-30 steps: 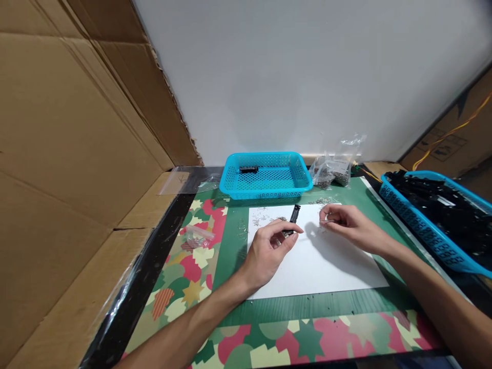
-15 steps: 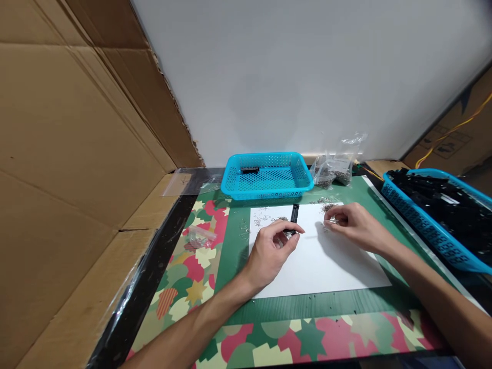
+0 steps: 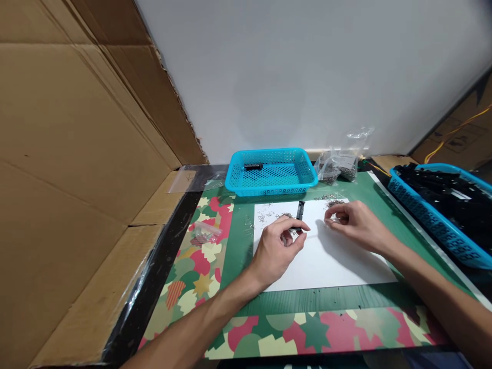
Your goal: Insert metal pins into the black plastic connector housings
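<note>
My left hand (image 3: 274,251) is closed round a slim black plastic part (image 3: 301,210), held between thumb and fingers above a white sheet of paper (image 3: 326,266). The part's upper end sticks up past the fingers; its lower end is hidden by them. To the right, my right hand (image 3: 351,223) is pinched over the sheet's far right corner, with a small, thin, silvery metal piece (image 3: 329,220) at its fingertips. Its exact shape is too small to tell. A heap of tiny metal pieces (image 3: 333,203) lies just beyond this hand, and another heap (image 3: 284,216) is behind my left hand.
A blue basket (image 3: 271,190) at the back holds a black part (image 3: 253,166). Another blue basket (image 3: 434,223), full of black parts, stands at the right. Clear bags of metal pieces (image 3: 338,168) lean by the wall; a small clear bag (image 3: 207,231) lies left. Cardboard (image 3: 77,154) borders the left.
My right hand has shifted slightly right, toward the metal heap, and its fingers are still pinched. My left hand keeps hold of the black part. The whole view has shifted a little.
</note>
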`<state>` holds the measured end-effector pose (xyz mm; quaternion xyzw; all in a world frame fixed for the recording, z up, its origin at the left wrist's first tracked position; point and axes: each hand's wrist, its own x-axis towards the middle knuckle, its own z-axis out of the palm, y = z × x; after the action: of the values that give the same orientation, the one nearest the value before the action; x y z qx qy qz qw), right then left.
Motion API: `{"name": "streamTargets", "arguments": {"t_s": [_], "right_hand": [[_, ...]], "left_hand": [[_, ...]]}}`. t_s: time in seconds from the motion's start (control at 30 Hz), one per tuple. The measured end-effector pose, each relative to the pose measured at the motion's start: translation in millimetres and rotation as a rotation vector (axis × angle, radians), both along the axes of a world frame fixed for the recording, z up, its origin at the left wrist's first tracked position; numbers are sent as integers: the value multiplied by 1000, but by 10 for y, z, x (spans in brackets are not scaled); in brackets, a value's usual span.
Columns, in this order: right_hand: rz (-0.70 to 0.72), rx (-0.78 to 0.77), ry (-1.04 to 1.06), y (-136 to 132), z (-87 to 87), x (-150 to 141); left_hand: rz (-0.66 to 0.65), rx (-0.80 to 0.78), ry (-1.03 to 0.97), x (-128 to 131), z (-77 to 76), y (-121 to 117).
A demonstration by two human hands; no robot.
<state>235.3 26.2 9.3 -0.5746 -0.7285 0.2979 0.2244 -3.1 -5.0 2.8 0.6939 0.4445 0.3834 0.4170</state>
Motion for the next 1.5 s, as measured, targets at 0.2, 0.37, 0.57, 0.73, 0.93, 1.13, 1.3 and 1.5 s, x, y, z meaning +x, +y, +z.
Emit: {"name": "streamTargets", "arguments": {"t_s": [0.2,0.37,0.57,0.73,0.93,1.13,1.3,1.5], "right_hand": [[-6,-242,345,-9,-74,16],[68,-280,463,-92,-18,-78],[59,-1,-3,42,30,158],[154,-55,-97,123,-45,298],[150,-19,-102,83,-73,194],[147,-29,-211,76,-87,146],[181,-28,-341,48,-84,133],[268,-84,-228,44,3,287]], "left_hand": [[8,-2,5,16,-3,-13],[6,-18,-17,21,-23,-24],[-4,29,29,7,-25,-26],[-38,29,53,-5,-50,-33],[-67,28,76,3,-67,-47],[-74,18,80,11,-58,-51],[-71,13,84,6,-65,-49],[-69,17,95,1,-60,-45]]}}
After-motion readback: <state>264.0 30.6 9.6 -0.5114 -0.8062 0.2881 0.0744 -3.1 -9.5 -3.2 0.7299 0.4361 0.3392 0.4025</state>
